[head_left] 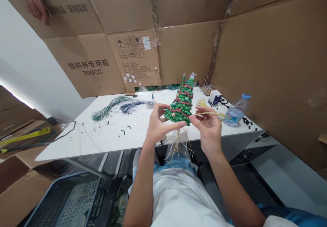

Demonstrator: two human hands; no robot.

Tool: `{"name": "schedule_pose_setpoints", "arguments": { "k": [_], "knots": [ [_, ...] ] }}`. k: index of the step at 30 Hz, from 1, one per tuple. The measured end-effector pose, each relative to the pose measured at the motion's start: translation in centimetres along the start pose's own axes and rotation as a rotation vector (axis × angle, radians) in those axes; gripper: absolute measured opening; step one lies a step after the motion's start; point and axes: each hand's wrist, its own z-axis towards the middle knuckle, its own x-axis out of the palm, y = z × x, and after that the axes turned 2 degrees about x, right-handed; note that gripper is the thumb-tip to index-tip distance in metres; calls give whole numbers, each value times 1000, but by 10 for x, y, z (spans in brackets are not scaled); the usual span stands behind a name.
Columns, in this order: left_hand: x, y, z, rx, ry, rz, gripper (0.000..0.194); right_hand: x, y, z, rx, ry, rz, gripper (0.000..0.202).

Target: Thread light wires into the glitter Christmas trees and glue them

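Note:
A small green Christmas tree (pixel 182 101) with red garland and a star on top is held up over the table's front edge. My left hand (pixel 160 123) grips its base from the left, thumb across the lower front. At the tree's lower right, my right hand (pixel 208 128) pinches thin yellow wires (pixel 211 113) that stretch out to the right. More yellow and white wires (pixel 177 143) hang below the tree over my lap.
The white table (pixel 102 141) bears green wires (pixel 109 107), blue wires (pixel 135 106), a small box (pixel 214 98) and a water bottle (pixel 235 112). Cardboard (pixel 186 49) stands behind. Another person's hand (pixel 37 7) rests on its top left. A blue crate (pixel 74 199) sits lower left.

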Motion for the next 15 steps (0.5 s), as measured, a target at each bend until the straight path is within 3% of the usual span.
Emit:
{"name": "schedule_pose_setpoints", "arguments": {
  "k": [3, 8, 13, 15],
  "knots": [
    [1, -1, -1, -5, -4, -3, 71, 0, -5, 3, 167, 59, 45, 69],
    [4, -2, -4, -1, -23, 22, 71, 4, -13, 2, 455, 390, 171, 59],
    [6, -13, -11, 76, -21, 159, 61, 15, -18, -8, 574, 335, 253, 67],
    [4, -18, -14, 115, 8, 255, 66, 18, -16, -11, 637, 365, 308, 72]
  ]
}}
